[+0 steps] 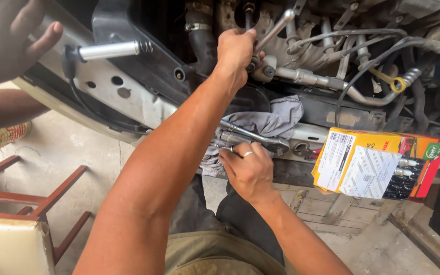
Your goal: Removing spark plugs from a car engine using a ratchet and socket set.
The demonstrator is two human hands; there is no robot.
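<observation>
My left hand (235, 48) reaches up into the engine bay and is closed around the lower end of a chrome wrench handle (276, 26) that sticks up to the right among hoses and pipes. My right hand (250, 170), with a ring on one finger, lies lower on a grey rag (276, 119) spread over the car's front frame. Its fingers curl over small metal tool pieces (226, 146), just below a chrome ratchet wrench (253, 136) lying on the rag.
Another person's hand (6, 38) hovers at top left beside a silver cylindrical tool (110, 50) on a black cable. A yellow and red box of spark plugs (378, 163) rests at right. A wooden chair (21, 203) stands lower left. A wooden pallet (327, 209) lies below.
</observation>
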